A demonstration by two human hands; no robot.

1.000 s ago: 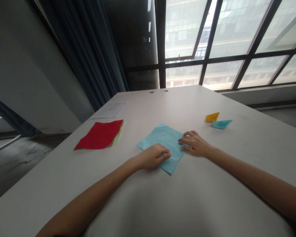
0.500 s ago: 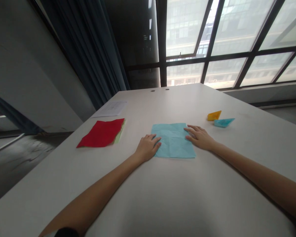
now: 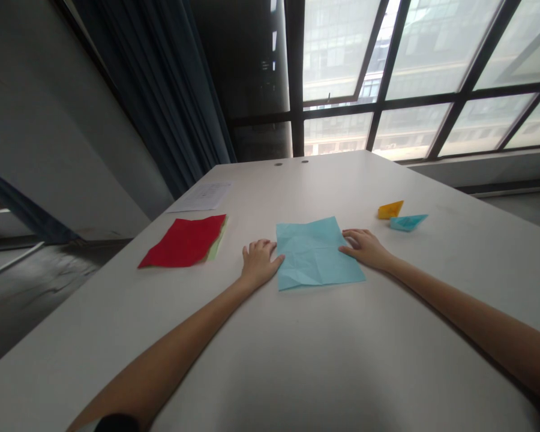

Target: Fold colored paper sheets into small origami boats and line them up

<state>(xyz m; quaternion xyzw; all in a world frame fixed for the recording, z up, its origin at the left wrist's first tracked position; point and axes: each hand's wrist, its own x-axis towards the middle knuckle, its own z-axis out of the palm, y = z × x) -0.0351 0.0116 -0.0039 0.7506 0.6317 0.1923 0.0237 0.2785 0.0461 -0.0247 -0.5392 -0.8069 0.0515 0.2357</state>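
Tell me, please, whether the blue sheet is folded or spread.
Spread: the blue sheet lies open on the table, with four corners and crossing creases visible.

Through the head view I see a creased light blue sheet [image 3: 317,255] on the white counter [image 3: 274,360], between the two hands. I have the left hand [image 3: 258,262] spread at its left edge, thumb touching; the right hand [image 3: 366,247] is at the opposite edge, fingers loosely bent, thumb on the paper. Off left I see a red sheet [image 3: 186,242] over a pale green sheet [image 3: 217,243], a printed page [image 3: 202,197] beyond. Right of the hands, a yellow folded paper [image 3: 390,210] sits just beside a blue folded paper [image 3: 408,222]. Behind, I make out a dark curtain [image 3: 162,90] and windows [image 3: 337,54].
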